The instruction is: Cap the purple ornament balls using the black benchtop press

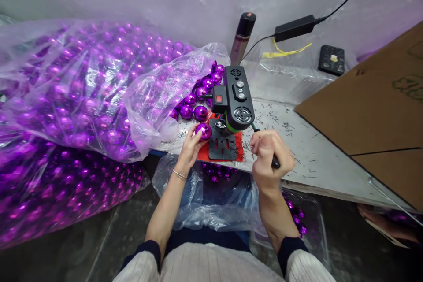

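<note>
A shiny purple faceted bauble (203,131) sits in the fingers of my left hand (191,146), just left of a small black bench drill press (238,97). My right hand (271,154) is wrapped round the black lever handle (275,161) on the press's right side. The press's slotted black base plate (222,152) rests on a red mat (238,155). Under the press head a metal chuck (220,124) partly shows; its tip is hard to make out.
Clear plastic bags of purple baubles (99,83) fill the left. Loose baubles (187,112) lie behind my left hand. Dark shavings (284,128) litter the white tabletop (307,154). A spray can (243,37), a black power adapter (295,28) and a cardboard box (370,105) stand around.
</note>
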`<state>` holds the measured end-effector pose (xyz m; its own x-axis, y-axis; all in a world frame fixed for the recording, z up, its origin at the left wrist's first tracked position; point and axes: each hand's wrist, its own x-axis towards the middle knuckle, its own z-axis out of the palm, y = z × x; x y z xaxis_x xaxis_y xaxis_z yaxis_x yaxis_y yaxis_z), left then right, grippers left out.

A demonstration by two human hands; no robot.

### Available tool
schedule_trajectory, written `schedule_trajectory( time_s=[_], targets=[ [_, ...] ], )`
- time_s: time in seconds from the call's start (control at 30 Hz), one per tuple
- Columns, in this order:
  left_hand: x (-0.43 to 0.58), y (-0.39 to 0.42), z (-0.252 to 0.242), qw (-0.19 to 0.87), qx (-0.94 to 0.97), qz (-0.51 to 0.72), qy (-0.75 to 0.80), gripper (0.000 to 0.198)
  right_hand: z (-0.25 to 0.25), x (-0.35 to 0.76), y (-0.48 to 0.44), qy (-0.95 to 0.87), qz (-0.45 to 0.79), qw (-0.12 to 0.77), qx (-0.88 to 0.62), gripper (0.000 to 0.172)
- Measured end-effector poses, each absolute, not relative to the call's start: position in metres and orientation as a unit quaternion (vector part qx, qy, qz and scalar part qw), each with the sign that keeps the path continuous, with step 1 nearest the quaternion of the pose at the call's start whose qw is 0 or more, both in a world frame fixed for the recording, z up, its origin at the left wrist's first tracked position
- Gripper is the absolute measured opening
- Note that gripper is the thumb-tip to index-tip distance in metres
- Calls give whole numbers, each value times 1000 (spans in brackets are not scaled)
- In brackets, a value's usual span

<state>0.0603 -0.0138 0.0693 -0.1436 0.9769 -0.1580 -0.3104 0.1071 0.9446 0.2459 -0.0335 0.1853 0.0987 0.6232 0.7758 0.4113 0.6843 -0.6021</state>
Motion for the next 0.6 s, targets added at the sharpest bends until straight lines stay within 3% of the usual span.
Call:
schedule_trajectory(
  time_s=[0.2, 0.37, 0.6],
  targets=[
    [87, -15, 60, 476, 444, 562, 510, 54, 194, 245, -32, -668, 89, 630, -387, 36],
    [94, -16, 58, 372, 559, 480, 565, 59, 188, 248, -32, -679, 89, 624, -377, 34],
    [95, -14, 50, 263, 669, 464, 517, 60, 184, 252, -34, -697, 75, 610, -369, 30]
  ],
)
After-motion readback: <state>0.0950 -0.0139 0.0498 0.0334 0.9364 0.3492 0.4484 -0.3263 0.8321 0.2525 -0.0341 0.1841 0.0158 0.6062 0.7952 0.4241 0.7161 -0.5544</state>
